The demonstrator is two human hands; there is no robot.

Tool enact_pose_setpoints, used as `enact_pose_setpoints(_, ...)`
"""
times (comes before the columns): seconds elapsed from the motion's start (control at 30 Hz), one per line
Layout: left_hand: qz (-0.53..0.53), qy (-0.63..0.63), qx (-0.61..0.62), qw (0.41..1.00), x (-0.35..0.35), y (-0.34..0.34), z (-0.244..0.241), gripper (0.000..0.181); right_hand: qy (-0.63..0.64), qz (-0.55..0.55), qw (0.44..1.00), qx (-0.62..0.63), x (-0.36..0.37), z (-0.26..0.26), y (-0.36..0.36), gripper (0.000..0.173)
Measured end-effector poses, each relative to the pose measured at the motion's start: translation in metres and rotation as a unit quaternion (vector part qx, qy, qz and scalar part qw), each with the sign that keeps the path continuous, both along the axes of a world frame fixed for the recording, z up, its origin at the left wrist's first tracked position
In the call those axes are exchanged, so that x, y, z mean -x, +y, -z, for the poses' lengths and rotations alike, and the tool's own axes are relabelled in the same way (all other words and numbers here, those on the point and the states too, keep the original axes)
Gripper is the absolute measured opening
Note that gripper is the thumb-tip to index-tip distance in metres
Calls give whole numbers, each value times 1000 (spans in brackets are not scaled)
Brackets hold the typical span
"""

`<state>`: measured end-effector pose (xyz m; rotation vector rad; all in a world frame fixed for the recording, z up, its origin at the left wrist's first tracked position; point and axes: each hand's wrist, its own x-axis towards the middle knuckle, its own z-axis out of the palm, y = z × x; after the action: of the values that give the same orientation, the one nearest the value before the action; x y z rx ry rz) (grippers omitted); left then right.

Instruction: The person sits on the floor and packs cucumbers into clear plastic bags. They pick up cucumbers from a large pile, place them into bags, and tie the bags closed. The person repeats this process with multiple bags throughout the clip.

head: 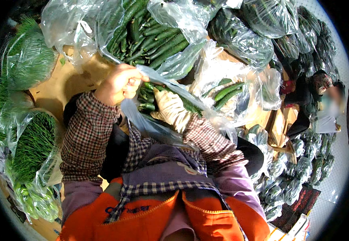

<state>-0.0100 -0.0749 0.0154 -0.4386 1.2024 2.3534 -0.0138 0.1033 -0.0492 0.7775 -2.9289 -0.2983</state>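
My bare left hand [123, 82] is closed on the rim of a clear plastic bag [168, 82] over my lap. Inside the bag's mouth, my right hand [171, 108], in a whitish glove, lies on cucumbers [146, 102]; whether its fingers grip one is hidden. Just beyond my hands, a large open plastic bag holds a pile of long green cucumbers [159, 42]. Several loose cucumbers [228, 92] rest on crumpled clear plastic to the right.
Bags of fine green leaves [33, 147] and a bag of green peppers [36, 201] stand at the left by a wooden board [48, 93]. Filled dark-looking bags [240, 36] crowd the upper right, with many small bags [283, 180] below. Another person [301, 99] sits at the far right.
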Motion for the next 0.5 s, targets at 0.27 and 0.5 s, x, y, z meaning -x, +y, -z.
enact_pose_setpoints(0.27, -13, -27, 56, 998, -19, 12, -9, 13, -449, -27, 855, 256, 137, -68, 10, 31)
enact_pose_setpoints(0.5, 76, 48, 154, 984, -7, 23, -14, 14, 11, -295, 906, 305, 301, -12, -67, 34)
